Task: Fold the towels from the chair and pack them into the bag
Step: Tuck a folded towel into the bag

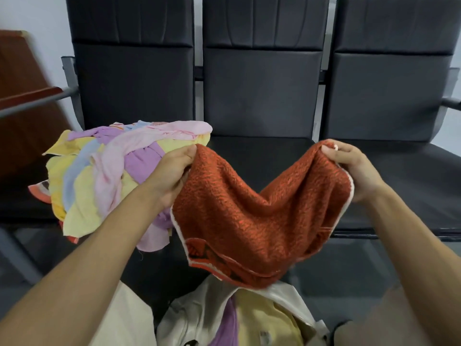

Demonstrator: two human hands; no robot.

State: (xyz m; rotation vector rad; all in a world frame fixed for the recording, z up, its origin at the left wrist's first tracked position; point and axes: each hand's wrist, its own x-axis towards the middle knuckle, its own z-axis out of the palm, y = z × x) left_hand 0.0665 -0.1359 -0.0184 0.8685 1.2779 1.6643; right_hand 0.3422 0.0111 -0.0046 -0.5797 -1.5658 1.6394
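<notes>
Hands, left hand (174, 171) and right hand (349, 166), each pinch a top corner of the orange towel (257, 218) sagging above the bag (199, 318) (pull it taut before folding, I judge).

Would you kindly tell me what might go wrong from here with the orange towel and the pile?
1. The orange towel sags deeply between the left hand and the right hand, so a fold made in the air may come out crooked.
2. The pile overhangs the front edge of the chair, close to the left forearm. A nudge might spill towels to the floor.
3. The towel hangs just above the bag. If a pinch slips, it may drop in unfolded.
</notes>
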